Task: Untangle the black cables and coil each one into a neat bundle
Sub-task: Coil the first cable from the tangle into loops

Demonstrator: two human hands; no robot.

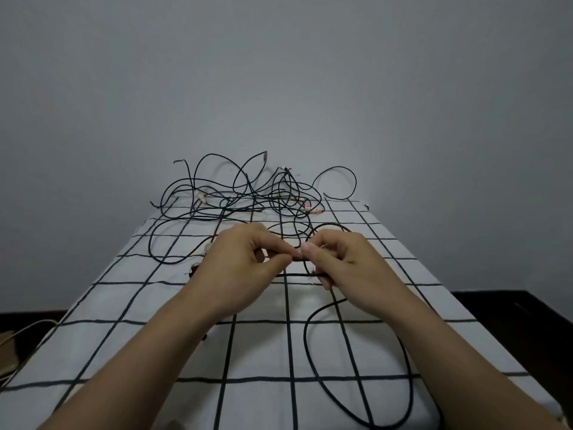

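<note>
A plain grey wall [279,72] backs a surface covered by a white cloth with a black grid [124,352]; at its far end sits the tangle of black cables [248,193], spread wide from side to side, with several loops standing up against the wall.

Just on the near side of the tangle, the left hand [238,265] and right hand [347,259] meet, almost fingertip to fingertip; each pinches one black cable [297,275] between thumb and forefinger, the other fingers curled under. The short stretch between the hands runs left to right, parallel to the tangle's spread; further from the tangle, a big slack loop [306,336] lies on the cloth under the right forearm, its long axis pointing towards the tangle. Where this cable's ends lie I cannot tell.

The step looks like working one crossing loose, or starting a coil; to do it well, keep the pinch light and feed slack through rather than pulling, since a tug would likely tighten the tangle; follow one strand only; once it is free, make even turns, laid flat.
</note>
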